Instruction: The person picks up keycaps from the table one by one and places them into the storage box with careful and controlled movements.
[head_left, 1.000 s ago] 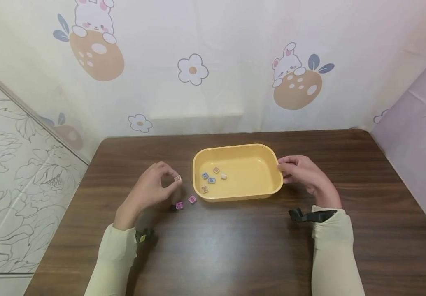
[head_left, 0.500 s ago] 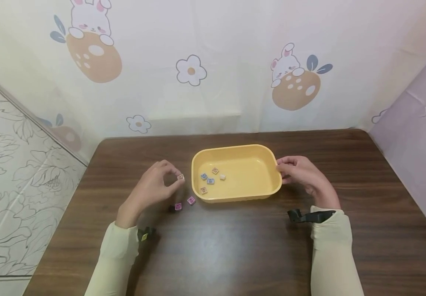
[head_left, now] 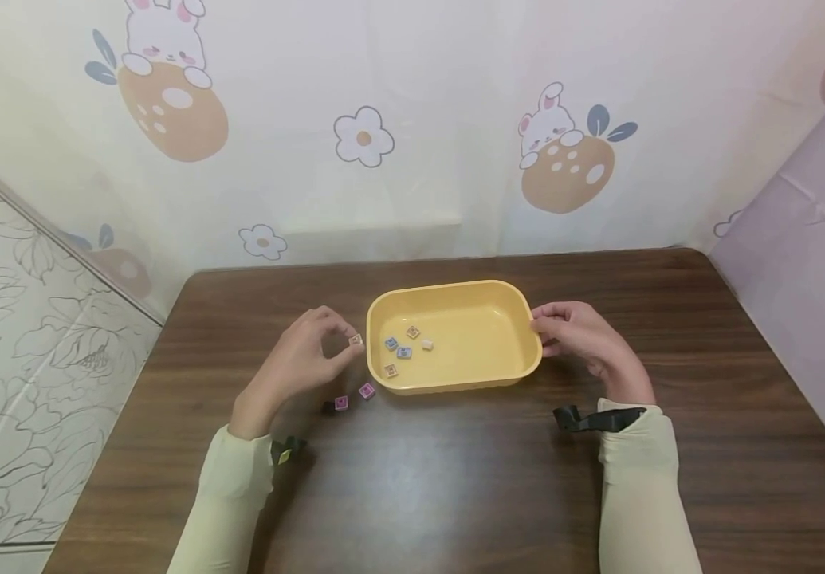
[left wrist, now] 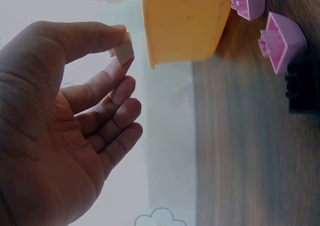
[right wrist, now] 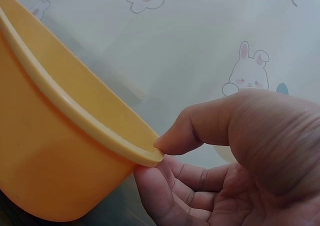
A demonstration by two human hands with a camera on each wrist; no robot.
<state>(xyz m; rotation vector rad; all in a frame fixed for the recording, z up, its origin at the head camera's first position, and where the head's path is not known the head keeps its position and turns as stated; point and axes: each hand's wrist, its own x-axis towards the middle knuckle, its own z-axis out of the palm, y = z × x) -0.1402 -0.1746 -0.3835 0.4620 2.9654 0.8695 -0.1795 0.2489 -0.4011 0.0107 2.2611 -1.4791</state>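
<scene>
- The pale keycap is pinched between thumb and forefinger of the left hand, the other fingers loosely bent. It is raised off the table, just outside the left end of the tub.
- Its marked face shows from above; in the left wrist view its underside, with a small stem, faces the palm side. It is about as wide as it is long, so no long axis stands out.
- The yellow tub lies lengthwise from left to right, its right end slightly nearer the table's back edge, mouth up.
- The right hand grips the tub's right rim, thumb inside, fingers outside.
- A narrow gap parts the keycap from the rim. Two blue keycaps, two brown-marked keycaps and a white block sit towards the tub's left; its right floor shows plain yellow.
- Below the left hand lie two pink keycaps and a black piece, near the tub's front left corner.
</scene>
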